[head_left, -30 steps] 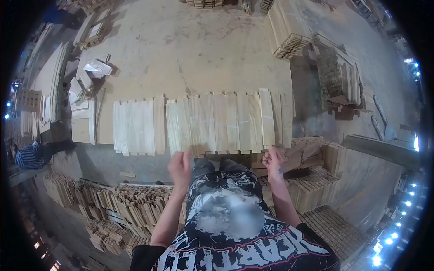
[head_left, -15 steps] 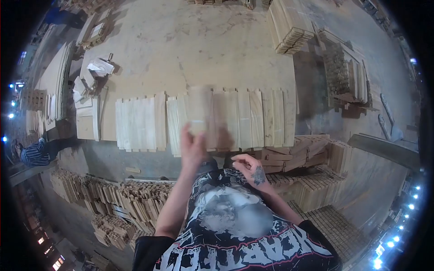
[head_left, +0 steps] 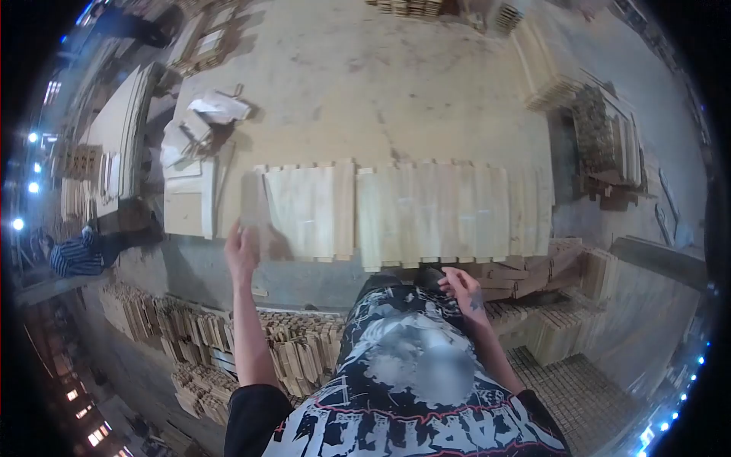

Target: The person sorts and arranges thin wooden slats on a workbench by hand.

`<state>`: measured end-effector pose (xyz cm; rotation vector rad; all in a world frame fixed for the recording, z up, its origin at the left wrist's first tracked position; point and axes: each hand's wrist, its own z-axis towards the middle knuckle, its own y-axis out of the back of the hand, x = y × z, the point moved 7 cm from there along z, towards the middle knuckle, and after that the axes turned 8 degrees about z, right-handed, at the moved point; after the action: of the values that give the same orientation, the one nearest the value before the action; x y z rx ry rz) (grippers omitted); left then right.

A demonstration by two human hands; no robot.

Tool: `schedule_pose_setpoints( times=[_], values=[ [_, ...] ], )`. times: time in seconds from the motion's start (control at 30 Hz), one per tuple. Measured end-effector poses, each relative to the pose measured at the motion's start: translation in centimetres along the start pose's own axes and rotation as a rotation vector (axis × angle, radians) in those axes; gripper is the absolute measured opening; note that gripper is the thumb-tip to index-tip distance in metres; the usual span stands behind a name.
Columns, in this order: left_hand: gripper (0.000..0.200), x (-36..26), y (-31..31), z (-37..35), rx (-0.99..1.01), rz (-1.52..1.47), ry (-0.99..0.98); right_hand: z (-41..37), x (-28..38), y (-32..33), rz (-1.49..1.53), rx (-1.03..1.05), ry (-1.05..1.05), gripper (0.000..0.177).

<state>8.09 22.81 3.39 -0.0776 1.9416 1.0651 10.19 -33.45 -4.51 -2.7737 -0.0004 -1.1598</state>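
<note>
1. A broad, pale tan surface (head_left: 327,99), marked with dark scuffs, fills the middle of the room.
2. Grey floor (head_left: 320,278) shows along its near edge.
3. Beyond that strip, dense rows of stacked wood (head_left: 183,331) stand on the floor.
4. On the right, another wood pile (head_left: 609,133) stands beside the surface.
5. Bright white lights (head_left: 33,138) dot both outer edges.
6. Lower left, orange-tinted glowing patches (head_left: 97,435) shine in darkness, too small to identify.
</note>
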Motion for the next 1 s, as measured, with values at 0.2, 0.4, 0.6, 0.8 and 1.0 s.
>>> schedule_pose_setpoints(
  times=[0.2, 0.4, 0.6, 0.8, 1.0],
  values=[
    [0.041, 4.1, 0.6, 3.1, -0.059, 0.069, -0.061, -1.9, -0.7, -3.0, -0.105, -0.03, 0.039, 0.033],
    [0.037, 4.2, 0.8, 4.0, -0.17, 0.22, -0.252, -3.6, 0.8, -5.8, -0.163, -0.091, 0.037, 0.033],
    [0.031, 3.6, 0.5, 4.2, -0.203, 0.459, -0.371, -2.8, 1.1, -9.0, -0.178, -0.013, 0.139, 0.031],
    [0.032, 3.6, 0.4, 4.4, -0.175, 0.437, -0.379, -1.3, -0.6, -12.9, -0.207, 0.11, 0.058, 0.033],
    [0.027, -2.2, -0.6, -0.3, -0.311, 0.439, -0.533, -0.6, -1.7, -15.9, -0.001, 0.103, -0.198, 0.032]
  ],
)
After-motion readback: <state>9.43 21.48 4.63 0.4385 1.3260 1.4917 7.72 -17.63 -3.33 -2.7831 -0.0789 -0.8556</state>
